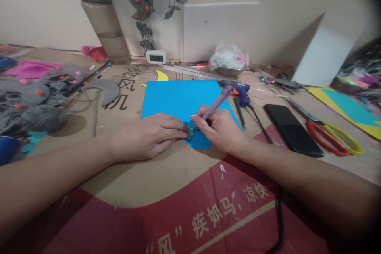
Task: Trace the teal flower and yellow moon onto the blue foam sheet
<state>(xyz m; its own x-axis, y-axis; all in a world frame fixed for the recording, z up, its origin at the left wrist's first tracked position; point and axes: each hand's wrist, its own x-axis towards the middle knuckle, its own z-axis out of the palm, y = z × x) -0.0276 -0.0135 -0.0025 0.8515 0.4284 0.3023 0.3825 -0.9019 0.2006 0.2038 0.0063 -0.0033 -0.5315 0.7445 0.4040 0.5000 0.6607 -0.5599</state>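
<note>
A sheet of bright blue paper or thin foam [178,95] lies on the cardboard-covered table in front of me. My right hand [222,127] is closed around a purple pen [218,102], its tip down at the sheet's near part. My left hand [156,133] rests over the sheet's near left edge, fingers together. Its fingertips hold down a small green flower-shaped cutout [191,133] on the blue sheet, right beside the pen tip. The left thumb is mostly hidden.
Right of the sheet lie a dark green pencil [239,112], a blue glue gun [243,94] with its cord, a black phone [293,130] and scissors [327,133]. Grey felt pieces [38,95] pile at left. Behind stand a water bottle [102,20] and a small clock [156,56].
</note>
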